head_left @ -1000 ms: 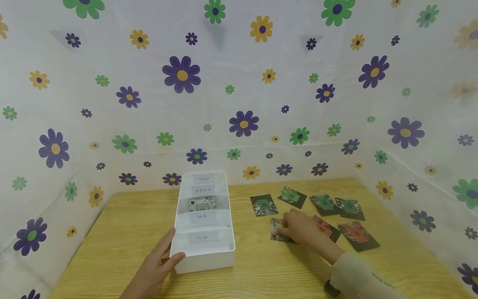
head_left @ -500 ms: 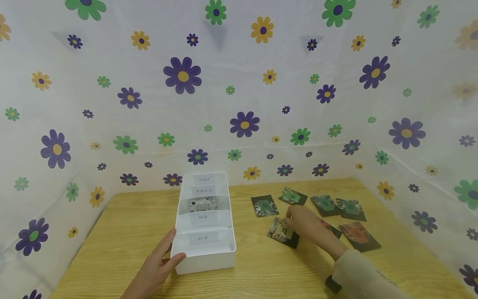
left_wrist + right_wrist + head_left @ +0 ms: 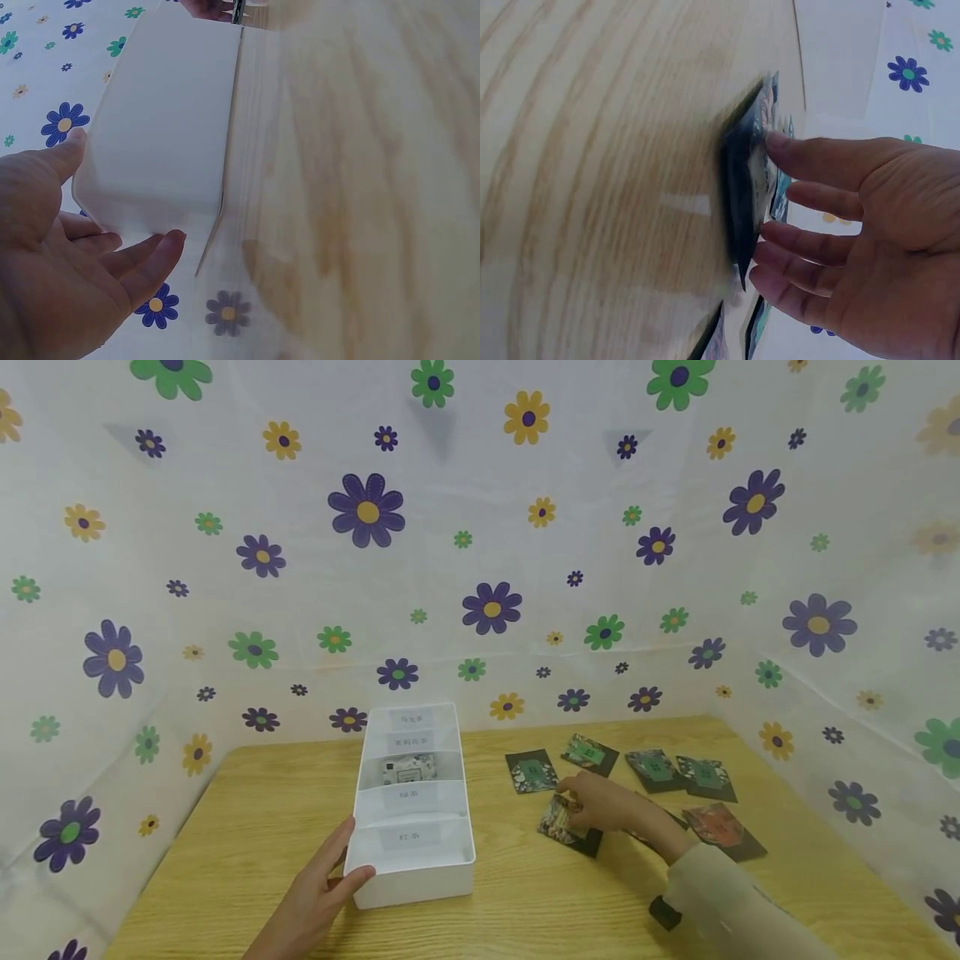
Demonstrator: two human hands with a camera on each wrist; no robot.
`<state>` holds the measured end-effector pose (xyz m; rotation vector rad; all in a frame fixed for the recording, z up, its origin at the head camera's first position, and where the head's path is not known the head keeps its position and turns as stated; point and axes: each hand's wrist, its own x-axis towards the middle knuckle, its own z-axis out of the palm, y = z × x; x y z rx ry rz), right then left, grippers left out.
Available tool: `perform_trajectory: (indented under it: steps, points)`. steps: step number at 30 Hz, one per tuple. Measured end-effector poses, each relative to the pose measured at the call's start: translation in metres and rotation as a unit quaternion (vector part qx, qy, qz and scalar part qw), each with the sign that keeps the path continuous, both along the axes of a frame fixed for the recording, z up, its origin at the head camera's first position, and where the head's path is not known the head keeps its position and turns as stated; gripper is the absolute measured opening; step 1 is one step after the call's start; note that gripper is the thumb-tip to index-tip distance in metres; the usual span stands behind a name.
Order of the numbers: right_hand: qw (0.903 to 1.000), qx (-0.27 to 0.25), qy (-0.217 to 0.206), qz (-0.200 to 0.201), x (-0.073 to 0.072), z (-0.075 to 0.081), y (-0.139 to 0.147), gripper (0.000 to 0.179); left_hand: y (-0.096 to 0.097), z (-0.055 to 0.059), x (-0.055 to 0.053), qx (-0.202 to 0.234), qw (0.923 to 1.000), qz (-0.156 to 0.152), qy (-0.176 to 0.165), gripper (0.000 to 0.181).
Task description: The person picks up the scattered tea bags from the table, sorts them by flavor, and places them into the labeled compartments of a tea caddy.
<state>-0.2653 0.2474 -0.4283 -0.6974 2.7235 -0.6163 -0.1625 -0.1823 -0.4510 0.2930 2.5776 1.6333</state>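
Head view: box (image 3: 417,887) on table (image 3: 247,827), apparently wooden; flowered sheeting (image 3: 420,577).

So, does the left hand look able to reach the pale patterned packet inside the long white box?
Probably yes: the box is open on top and nothing covers the packet. The left hand, at the box's near corner, would likely have to rise above it first.

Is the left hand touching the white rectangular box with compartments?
Touching: the head view shows the left hand with its thumb on the near-left corner of the white box.
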Motion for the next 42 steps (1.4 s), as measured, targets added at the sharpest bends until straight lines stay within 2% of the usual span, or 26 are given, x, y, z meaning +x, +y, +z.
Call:
perform_trajectory:
  steps: [7,15,20,24,27,33,38,42]
  points:
    - [0.9998,0.004,-0.009,-0.017,-0.001,-0.003,-0.001,0.055,-0.001,0.002,-0.001,-0.014,0.9999,-0.003,0.002,0.081]
    - [0.9964,-0.019,-0.054,-0.063,0.002,-0.006,0.001,0.052,-0.001,0.001,0.0,-0.011,0.9999,-0.003,0.007,0.081]
    - [0.993,-0.075,-0.055,-0.073,0.001,-0.014,0.011,0.041,0.0,0.0,0.0,-0.009,1.0,-0.002,0.002,0.08]
    - [0.9897,-0.127,-0.027,-0.059,-0.001,-0.017,0.021,0.027,0.0,-0.001,0.0,-0.011,0.9999,-0.002,0.005,0.081]
    - [0.9871,-0.152,-0.004,-0.051,-0.002,-0.015,0.026,0.023,0.0,-0.001,0.0,-0.01,0.9999,-0.002,0.009,0.08]
    - [0.9752,-0.202,-0.045,-0.079,-0.002,-0.003,0.032,0.027,-0.001,-0.001,-0.001,-0.018,0.9998,0.0,0.009,0.082]
    - [0.9749,-0.209,-0.031,-0.072,-0.002,0.006,0.035,0.031,-0.001,-0.001,0.0,-0.018,0.9998,0.002,0.009,0.082]
    - [0.9696,-0.228,-0.029,-0.083,-0.003,0.013,0.035,0.03,0.0,0.0,-0.001,-0.022,0.9998,0.004,0.004,0.083]
